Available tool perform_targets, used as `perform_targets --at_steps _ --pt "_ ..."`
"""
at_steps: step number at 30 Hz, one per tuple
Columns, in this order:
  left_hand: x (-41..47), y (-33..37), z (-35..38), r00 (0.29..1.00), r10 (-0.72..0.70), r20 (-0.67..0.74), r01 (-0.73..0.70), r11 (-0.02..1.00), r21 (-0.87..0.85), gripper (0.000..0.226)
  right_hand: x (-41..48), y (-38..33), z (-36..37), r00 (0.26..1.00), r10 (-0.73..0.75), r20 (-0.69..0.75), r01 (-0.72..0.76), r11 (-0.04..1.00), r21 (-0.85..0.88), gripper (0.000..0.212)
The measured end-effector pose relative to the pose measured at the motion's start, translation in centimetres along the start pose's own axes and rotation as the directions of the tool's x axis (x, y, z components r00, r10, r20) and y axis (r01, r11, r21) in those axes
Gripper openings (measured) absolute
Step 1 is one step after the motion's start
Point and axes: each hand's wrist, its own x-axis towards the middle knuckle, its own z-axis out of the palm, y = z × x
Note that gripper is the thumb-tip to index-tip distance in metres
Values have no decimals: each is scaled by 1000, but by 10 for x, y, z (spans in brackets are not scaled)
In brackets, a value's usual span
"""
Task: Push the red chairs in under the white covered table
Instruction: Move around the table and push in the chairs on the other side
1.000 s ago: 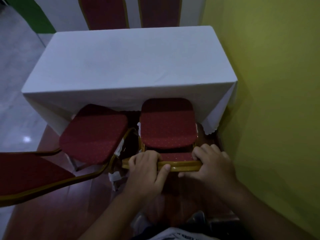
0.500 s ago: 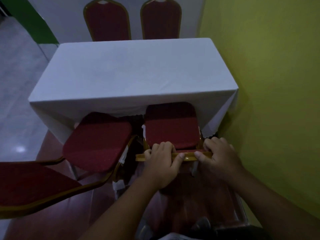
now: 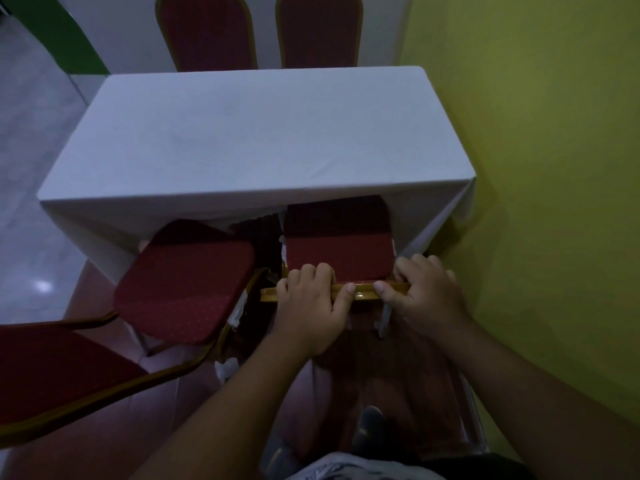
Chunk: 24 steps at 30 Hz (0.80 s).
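In the head view, both hands grip the gold top rail point(image 3: 360, 292) of the right red chair point(image 3: 341, 251). The left hand point(image 3: 310, 311) is curled around the rail, fingers over the far side and thumb pressed on the near side. The right hand point(image 3: 427, 296) is closed on the rail in the same way, just beside the left hand. The front part of this chair's seat is already under the hanging edge of the white covered table point(image 3: 256, 140), close to the yellow wall point(image 3: 554, 168). The left red chair point(image 3: 185, 284) stands turned at an angle, its seat mostly outside the cloth, only its far corner near the table edge. Its backrest point(image 3: 52, 372) reaches to the left border. Two more red chairs point(image 3: 263, 32) stand behind the table. A dark shoe point(image 3: 370, 424), probably, shows on the reddish floor below
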Motion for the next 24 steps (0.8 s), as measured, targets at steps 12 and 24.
perform_targets --at_steps 12,24 --pt "33 5 5 1000 1 -3 -1 1000 1 32 32 15 -2 1000 8 21 -8 1000 -15 53" --pt "56 7 5 999 -26 37 26 1000 -17 36 52 24 -3 999 14 41 -13 1000 -29 55"
